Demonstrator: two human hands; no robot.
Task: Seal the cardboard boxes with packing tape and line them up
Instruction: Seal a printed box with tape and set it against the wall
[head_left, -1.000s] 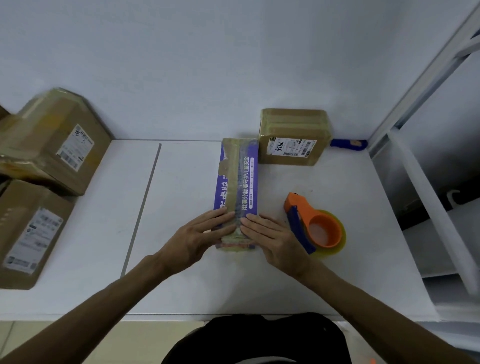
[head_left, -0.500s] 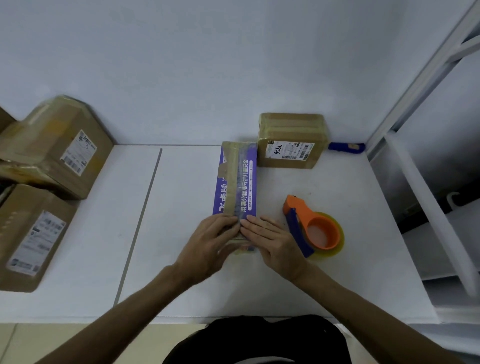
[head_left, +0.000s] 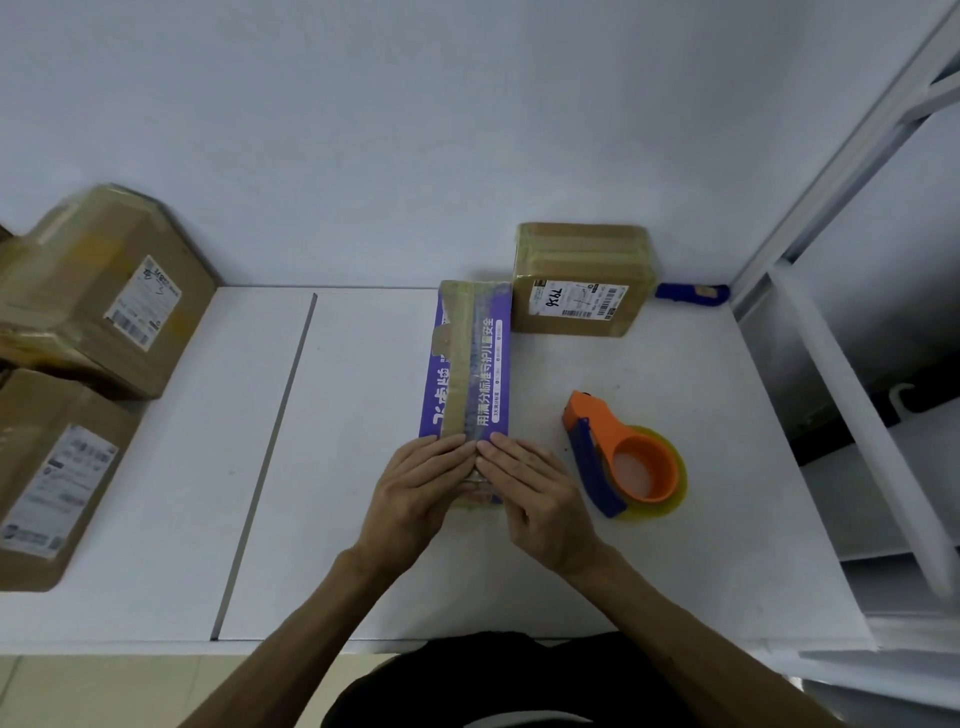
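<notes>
Pressing flat on the near end of the purple box (head_left: 470, 364), your left hand (head_left: 415, 493) and right hand (head_left: 535, 493) lie side by side, fingertips almost meeting over the tape strip (head_left: 457, 374) that runs down its top. Neither grip is closed round anything: the fingers are straight and the palms face down, smoothing rather than holding.

The box lies lengthwise in the middle of the surface (head_left: 337, 571), its far end just beside a taped brown box (head_left: 579, 291) at the wall. The dispenser (head_left: 623, 462) lies near your right hand, not touching it. Two larger boxes (head_left: 93, 291) sit at the left edge.

Expect this box to be light and stiff along its length, being long, narrow cardboard. The taped top looks glossy and may slip under dry fingers. To move it into line, take it by the two long sides near the middle, one hand each side, not by the ends, where the fresh tape folds over and could lift.
</notes>
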